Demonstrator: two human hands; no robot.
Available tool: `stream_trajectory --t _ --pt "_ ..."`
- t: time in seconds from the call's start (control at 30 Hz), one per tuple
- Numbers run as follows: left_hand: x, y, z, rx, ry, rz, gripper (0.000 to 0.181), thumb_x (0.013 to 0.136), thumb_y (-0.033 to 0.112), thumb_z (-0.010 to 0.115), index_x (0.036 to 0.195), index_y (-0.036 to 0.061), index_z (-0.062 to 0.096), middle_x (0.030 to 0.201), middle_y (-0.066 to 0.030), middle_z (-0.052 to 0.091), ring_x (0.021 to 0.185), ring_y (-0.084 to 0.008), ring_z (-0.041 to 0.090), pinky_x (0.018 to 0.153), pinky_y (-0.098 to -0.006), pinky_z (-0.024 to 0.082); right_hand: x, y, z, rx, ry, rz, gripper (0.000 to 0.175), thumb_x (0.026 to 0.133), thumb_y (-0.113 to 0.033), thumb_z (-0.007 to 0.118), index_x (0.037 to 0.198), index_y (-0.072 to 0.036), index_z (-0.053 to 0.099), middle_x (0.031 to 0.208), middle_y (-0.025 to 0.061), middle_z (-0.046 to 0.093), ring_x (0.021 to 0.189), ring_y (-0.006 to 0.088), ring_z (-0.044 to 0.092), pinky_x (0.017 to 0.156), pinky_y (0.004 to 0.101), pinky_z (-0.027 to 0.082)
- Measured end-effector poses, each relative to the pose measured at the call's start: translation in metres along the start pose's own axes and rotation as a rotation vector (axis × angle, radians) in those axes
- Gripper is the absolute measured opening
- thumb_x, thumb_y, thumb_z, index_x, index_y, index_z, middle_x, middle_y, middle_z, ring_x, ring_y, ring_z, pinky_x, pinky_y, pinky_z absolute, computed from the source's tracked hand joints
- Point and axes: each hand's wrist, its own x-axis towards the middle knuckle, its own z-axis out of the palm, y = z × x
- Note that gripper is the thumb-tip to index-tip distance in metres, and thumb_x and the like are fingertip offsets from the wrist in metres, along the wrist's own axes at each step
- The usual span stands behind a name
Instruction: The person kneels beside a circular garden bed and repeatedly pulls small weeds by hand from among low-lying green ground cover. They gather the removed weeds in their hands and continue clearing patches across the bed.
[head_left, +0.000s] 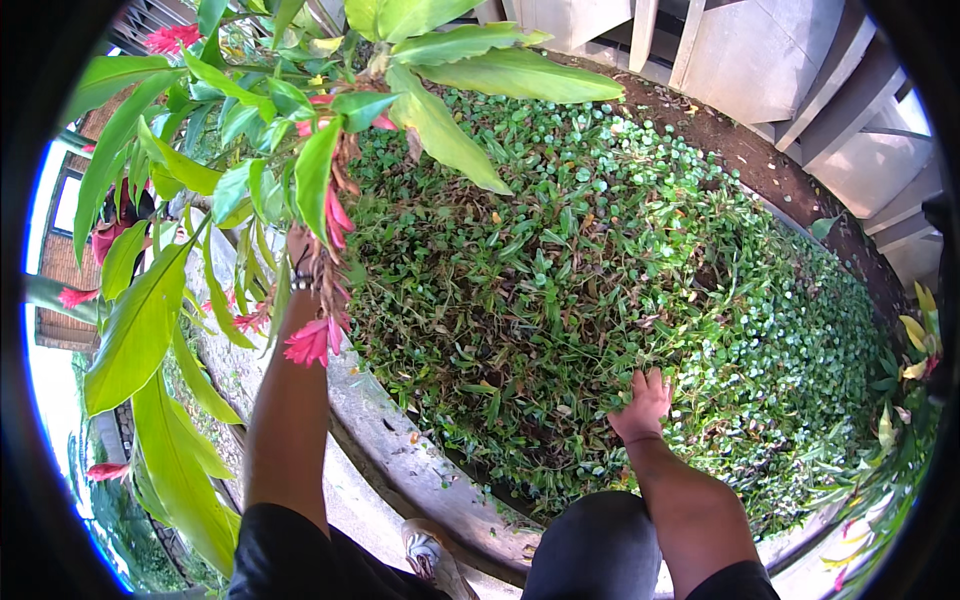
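My right hand (645, 407) reaches down onto low green ground cover (570, 300), fingers spread and pointing away from me. I see nothing held in it, though leaves meet its left side. My left hand (298, 244) is raised among the broad leaves of a red ginger plant (139, 315). A drooping pink-red flower spike (313, 341) hangs in front of that wrist, which wears a bracelet (300, 284). Leaves and dried bracts cover most of the left fingers, so their grip is hidden. Brown dead leaves lie mixed through the ground cover between my hands.
A curved concrete curb (420, 442) edges the bed near my shoe (435, 559) and bent knee (596, 547). Bare soil (720, 139) runs along slanted panels (712, 60) at the far side. Another person (116, 225) is partly visible behind leaves at left. More plants (892, 442) stand at right.
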Motion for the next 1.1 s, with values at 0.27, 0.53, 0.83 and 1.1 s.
stream_trajectory --t 0.27,0.53,0.83,1.1 --pt "-0.075 0.018 0.017 -1.421 -0.149 -0.246 0.045 0.098 0.036 0.049 0.129 0.0038 0.054 0.115 -0.0157 0.064 0.095 -0.0307 0.065 0.081 -0.0477 0.058 0.001 0.001 0.004 0.009 -0.052 0.051 0.072 0.056 -0.038 0.083 0.116 -0.006 0.061 0.127 0.0169 0.047 0.114 0.0384 0.050 0.108 0.0521 0.035" --pt "-0.090 0.027 0.089 -0.132 -0.771 -0.572 0.049 0.084 0.026 0.067 0.127 0.0069 0.054 0.108 -0.0164 0.066 0.096 -0.0344 0.065 0.091 -0.0480 0.054 0.004 0.000 0.001 -0.001 -0.123 0.060 0.074 0.057 -0.040 0.083 0.118 -0.006 0.060 0.129 0.0179 0.047 0.117 0.0384 0.049 0.109 0.0535 0.034" --pt "-0.033 0.022 0.201 0.940 -0.778 0.046 0.068 0.085 0.028 0.065 0.145 0.0133 0.037 0.151 -0.0250 0.035 0.129 -0.0373 0.051 0.097 -0.0483 0.051 0.004 0.002 0.001 -0.044 -0.165 0.074 0.074 0.058 -0.040 0.081 0.120 -0.006 0.060 0.135 0.0238 0.046 0.123 0.0397 0.048 0.112 0.0530 0.032" --pt "-0.134 0.013 0.116 0.868 -1.067 0.123 0.038 0.078 0.038 0.064 0.085 0.0012 0.069 0.087 -0.0222 0.069 0.084 -0.0359 0.070 0.077 -0.0447 0.058 0.003 0.003 0.007 -0.030 0.067 -0.043 0.055 0.060 -0.039 0.079 0.101 -0.009 0.060 0.114 0.0176 0.051 0.107 0.0379 0.052 0.096 0.0514 0.041"
